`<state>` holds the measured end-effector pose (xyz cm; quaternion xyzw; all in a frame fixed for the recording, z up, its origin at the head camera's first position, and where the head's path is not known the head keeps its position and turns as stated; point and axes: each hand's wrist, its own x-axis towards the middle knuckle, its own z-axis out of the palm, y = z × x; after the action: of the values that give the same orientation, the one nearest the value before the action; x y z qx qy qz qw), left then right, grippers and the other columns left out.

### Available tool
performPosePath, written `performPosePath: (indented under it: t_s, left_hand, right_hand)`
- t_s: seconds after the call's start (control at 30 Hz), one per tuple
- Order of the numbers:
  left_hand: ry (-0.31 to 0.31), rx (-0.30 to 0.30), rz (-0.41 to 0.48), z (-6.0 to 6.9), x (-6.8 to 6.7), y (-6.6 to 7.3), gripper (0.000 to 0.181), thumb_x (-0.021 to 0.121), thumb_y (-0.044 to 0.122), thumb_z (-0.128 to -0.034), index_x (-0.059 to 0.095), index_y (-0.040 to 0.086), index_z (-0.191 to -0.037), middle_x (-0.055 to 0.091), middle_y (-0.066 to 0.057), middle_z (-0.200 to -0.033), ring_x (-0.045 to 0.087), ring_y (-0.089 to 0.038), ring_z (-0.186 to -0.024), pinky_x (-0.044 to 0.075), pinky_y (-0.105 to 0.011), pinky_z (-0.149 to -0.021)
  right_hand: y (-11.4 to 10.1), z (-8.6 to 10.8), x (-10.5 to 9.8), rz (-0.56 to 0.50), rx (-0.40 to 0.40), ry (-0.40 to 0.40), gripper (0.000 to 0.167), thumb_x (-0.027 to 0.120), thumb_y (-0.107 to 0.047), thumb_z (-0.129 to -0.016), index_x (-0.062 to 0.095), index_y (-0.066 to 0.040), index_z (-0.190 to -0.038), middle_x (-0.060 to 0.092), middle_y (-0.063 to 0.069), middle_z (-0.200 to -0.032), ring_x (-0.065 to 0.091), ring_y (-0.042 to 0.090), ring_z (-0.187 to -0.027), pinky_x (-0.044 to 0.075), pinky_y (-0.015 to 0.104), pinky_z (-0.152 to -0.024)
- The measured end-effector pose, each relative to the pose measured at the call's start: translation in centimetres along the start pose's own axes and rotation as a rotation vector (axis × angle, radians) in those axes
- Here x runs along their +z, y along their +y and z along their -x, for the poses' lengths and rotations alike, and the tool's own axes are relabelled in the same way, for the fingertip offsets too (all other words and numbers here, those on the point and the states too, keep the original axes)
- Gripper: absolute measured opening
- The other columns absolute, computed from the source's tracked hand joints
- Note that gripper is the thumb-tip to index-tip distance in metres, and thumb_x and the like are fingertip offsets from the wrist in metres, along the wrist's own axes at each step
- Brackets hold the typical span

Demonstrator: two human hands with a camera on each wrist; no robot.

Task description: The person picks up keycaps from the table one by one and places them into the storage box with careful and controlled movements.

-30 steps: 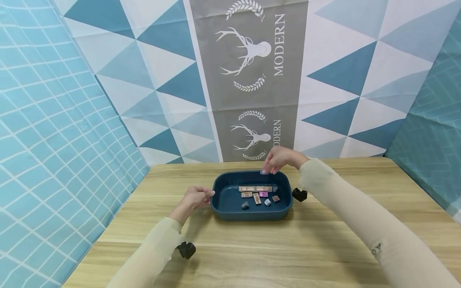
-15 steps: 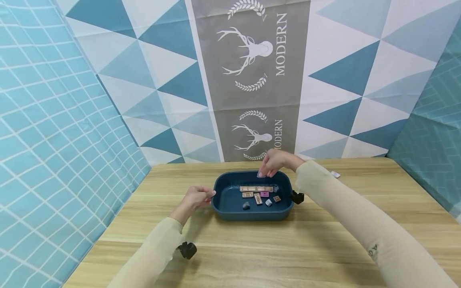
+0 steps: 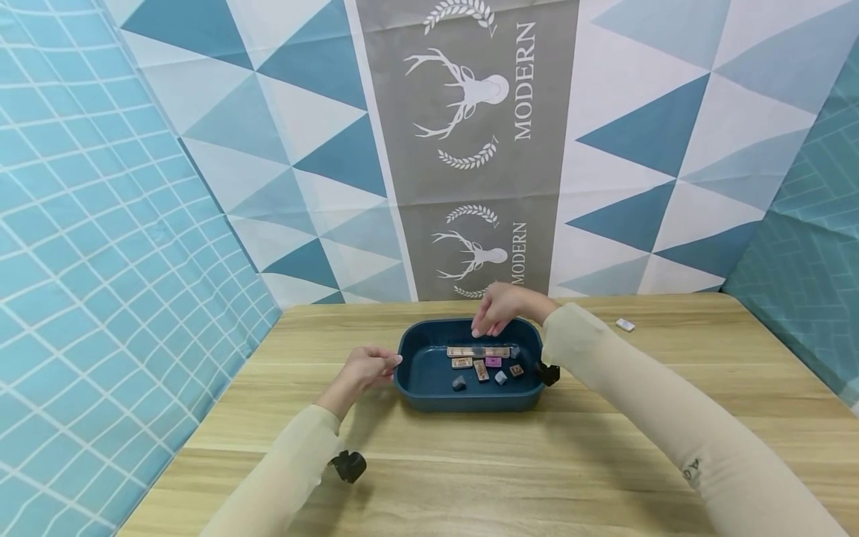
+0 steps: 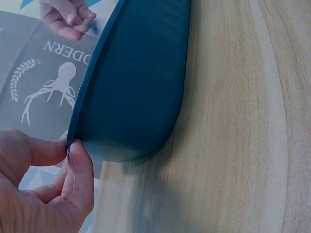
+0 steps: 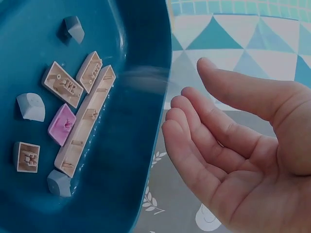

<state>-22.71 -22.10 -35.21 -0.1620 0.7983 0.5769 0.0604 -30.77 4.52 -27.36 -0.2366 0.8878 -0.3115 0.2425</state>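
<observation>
A dark blue tub (image 3: 470, 403) holds several keyboard keycaps. Among them are a long beige spacebar (image 5: 85, 124), a pink keycap (image 5: 62, 124), beige keycaps (image 5: 63, 85) and grey ones (image 5: 74, 29). My left hand (image 4: 53, 184) pinches the tub's rim at its left end between thumb and fingers. Over the tub's far edge hangs my right hand (image 3: 499, 307), its thumb apart from its relaxed fingers and nothing between them. A blurred pale keycap (image 5: 146, 80) is in the air just off the right fingertips, over the tub.
A small white piece (image 3: 625, 324) lies on the wooden table (image 3: 436, 470) to the right of the tub, near the back. A patterned cloth (image 3: 470, 164) hangs upright behind the table. Black wrist mounts (image 3: 349, 466) stick out below the sleeves.
My right hand has moved a little left and down over the tub and let go of a keycap. The white piece at right has come out from behind the sleeve. My left hand stays put.
</observation>
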Motion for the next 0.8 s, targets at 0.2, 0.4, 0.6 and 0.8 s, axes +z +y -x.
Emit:
performPosePath:
  t_s: [0.2, 0.4, 0.6, 0.8]
  left_hand:
    - [0.002, 0.001, 0.002, 0.0, 0.0, 0.0, 0.021, 0.062, 0.005, -0.0920, 0.062, -0.010, -0.107, 0.059, -0.004, -0.082, 0.057, -0.009, -0.067, 0.057, -0.021, -0.063]
    - [-0.002, -0.006, -0.009, -0.3, 0.0, -0.2, 0.022, 0.061, 0.006, -0.0927, 0.062, -0.009, -0.109, 0.059, -0.005, -0.085, 0.058, -0.009, -0.069, 0.059, -0.022, -0.067]
    - [-0.008, -0.002, 0.005, -0.1, -0.1, -0.2, 0.022, 0.061, 0.005, -0.0928, 0.061, -0.010, -0.109, 0.058, -0.005, -0.084, 0.057, -0.009, -0.069, 0.059, -0.023, -0.067]
    - [-0.002, -0.006, -0.010, -0.1, 0.0, -0.1, 0.022, 0.061, 0.006, -0.0930, 0.062, -0.009, -0.109, 0.058, -0.005, -0.085, 0.057, -0.009, -0.069, 0.058, -0.021, -0.066]
  right_hand:
    - [0.1, 0.0, -0.2, 0.019, 0.002, 0.009, 0.022, 0.073, -0.015, -0.085, 0.073, -0.001, -0.101, 0.072, 0.006, -0.088, 0.064, 0.010, -0.069, 0.060, 0.027, -0.076]
    - [1.4, 0.5, -1.0, 0.044, 0.028, 0.041, 0.022, 0.073, -0.016, -0.085, 0.072, -0.001, -0.102, 0.073, 0.011, -0.098, 0.068, 0.017, -0.078, 0.060, 0.026, -0.074]
    - [3.7, 1.2, -2.2, 0.042, 0.043, 0.084, 0.025, 0.074, -0.015, -0.085, 0.071, 0.001, -0.103, 0.073, 0.009, -0.094, 0.068, 0.017, -0.076, 0.060, 0.029, -0.075]
    - [5.7, 2.0, -3.0, 0.009, 0.048, 0.115, 0.027, 0.073, -0.015, -0.085, 0.070, 0.003, -0.105, 0.072, 0.009, -0.092, 0.064, 0.012, -0.073, 0.060, 0.031, -0.076]
